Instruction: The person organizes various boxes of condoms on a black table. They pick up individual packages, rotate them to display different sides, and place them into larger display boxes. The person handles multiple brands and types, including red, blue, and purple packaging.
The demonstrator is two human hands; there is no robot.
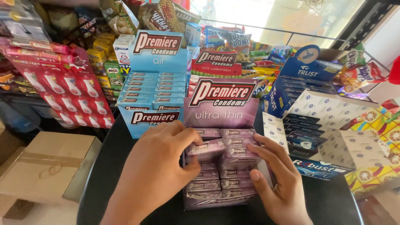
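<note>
Both hands are down on the purple display box (221, 196) at the near edge of the dark round surface (108, 166). Left hand (160, 166) has its grip curled, thumb and fingertips pinching a small purple packet (206, 148) that sits tilted above the rows. Right hand (277, 179) lies half open, fingers spread flat against the box's right side, steadying it and holding nothing.

That packet looks light and stiff, thin cardboard with a glossy skin, so it may slip if squeezed only by its faces. Best purchase, I'd judge, is across the short edges, just where the left fingers sit. Its neighbours are packed tight in two columns, so a careless pull could drag one up with it. The box's upright purple header card (223, 106) rises right behind the rows.

Moving outward: to the left on the floor, a taped brown carton (48, 164). Just beyond the purple box, a light blue display box (152, 83) of the same sort of packets. On the right, an open white and dark blue display box (329, 137) crowds close to the right wrist. Farther back, a red hanging card of small items (68, 93) at left, and snack packets (233, 41) piled against a wire rack by the window.
</note>
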